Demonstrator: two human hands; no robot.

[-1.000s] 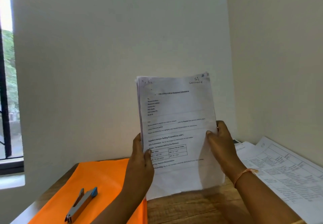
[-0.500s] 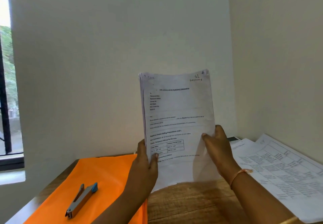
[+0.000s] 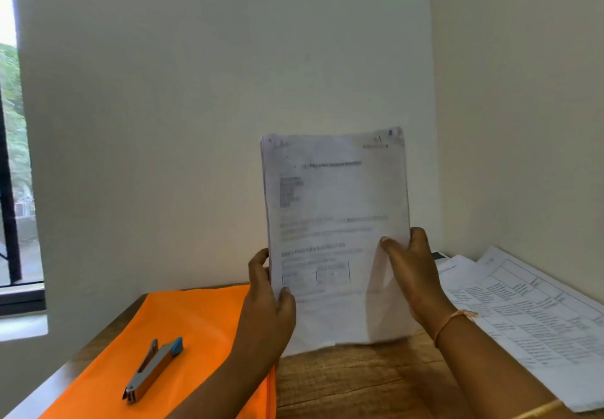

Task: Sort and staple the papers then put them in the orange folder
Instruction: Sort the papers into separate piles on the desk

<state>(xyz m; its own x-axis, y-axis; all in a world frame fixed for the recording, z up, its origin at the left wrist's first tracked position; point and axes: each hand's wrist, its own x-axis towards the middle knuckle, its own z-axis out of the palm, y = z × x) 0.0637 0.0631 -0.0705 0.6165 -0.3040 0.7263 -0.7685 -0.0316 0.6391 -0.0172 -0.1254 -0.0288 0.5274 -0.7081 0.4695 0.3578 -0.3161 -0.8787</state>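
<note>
The person holds the papers (image 3: 336, 238) upright over the table (image 3: 343, 382), printed face toward them. The left hand (image 3: 266, 307) grips the stack's left edge low down, thumb on the front and fingers curled behind. The right hand (image 3: 411, 274) grips the right edge a little higher in the same way, thumb on the page. The bottom edge is blurred, so I cannot tell whether it touches the wood or hangs just above it.

The folder (image 3: 196, 337) lies flat at the left, and the stapler (image 3: 153, 368) rests on top of it, apart from both hands. More sheets (image 3: 529, 314) are spread along the table at the right.

To my eye the stack is light and limp, several thin sheets with nothing binding them. The loose pages will likely slide on one another and fan out if the grip slackens. Holding both side edges, as now, looks like the way to square them up. For stapling I would pinch close to a top corner, so the layers stay aligned while the other hand fetches the stapler. Laid flat and carried by one edge, the stack would probably droop.
</note>
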